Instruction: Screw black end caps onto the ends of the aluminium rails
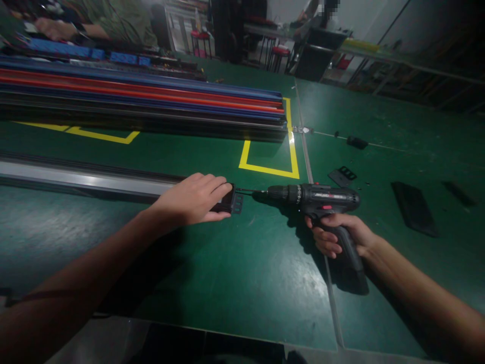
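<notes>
A long silver and black metal profile lies across the left of the green table. My left hand is wrapped over its right end, thumb on the near side. A black end piece with small openings shows just beyond my fingers. My right hand grips a black cordless drill by its handle. The drill points left, and its long thin bit reaches the end of the profile. Whether the bit sits in a screw is too small to tell.
Behind, a stack of blue, red and black profiles lies along the green table. A black slotted plate and a black flat block lie right. Across the table is a person's hand; stools stand beyond.
</notes>
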Demonstrator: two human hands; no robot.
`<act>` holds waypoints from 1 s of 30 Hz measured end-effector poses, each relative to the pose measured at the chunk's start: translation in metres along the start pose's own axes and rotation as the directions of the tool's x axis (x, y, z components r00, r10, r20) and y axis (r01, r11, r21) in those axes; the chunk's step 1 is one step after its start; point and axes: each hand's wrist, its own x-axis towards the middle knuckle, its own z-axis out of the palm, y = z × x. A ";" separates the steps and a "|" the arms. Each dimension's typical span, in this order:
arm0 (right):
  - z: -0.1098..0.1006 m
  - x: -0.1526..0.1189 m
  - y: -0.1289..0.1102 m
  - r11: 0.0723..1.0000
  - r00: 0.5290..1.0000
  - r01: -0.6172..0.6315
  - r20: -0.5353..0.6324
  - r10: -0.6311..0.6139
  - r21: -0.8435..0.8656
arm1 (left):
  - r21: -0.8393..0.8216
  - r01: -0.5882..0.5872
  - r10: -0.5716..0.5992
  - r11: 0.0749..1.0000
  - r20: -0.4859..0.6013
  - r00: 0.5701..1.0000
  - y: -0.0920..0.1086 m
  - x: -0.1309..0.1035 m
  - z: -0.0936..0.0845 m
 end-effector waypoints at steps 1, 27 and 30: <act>0.000 0.000 0.000 1.000 1.000 0.002 0.003 -0.002 0.000 | -0.002 -0.002 0.002 1.000 0.000 1.000 0.000 0.000 0.000; 0.000 0.000 0.001 1.000 1.000 0.021 0.002 -0.021 0.002 | 0.016 -0.018 0.018 1.000 0.006 1.000 -0.001 0.000 0.000; 0.001 0.000 0.001 1.000 1.000 0.020 -0.004 -0.020 -0.002 | 0.015 -0.014 0.014 1.000 0.002 1.000 -0.001 0.000 0.000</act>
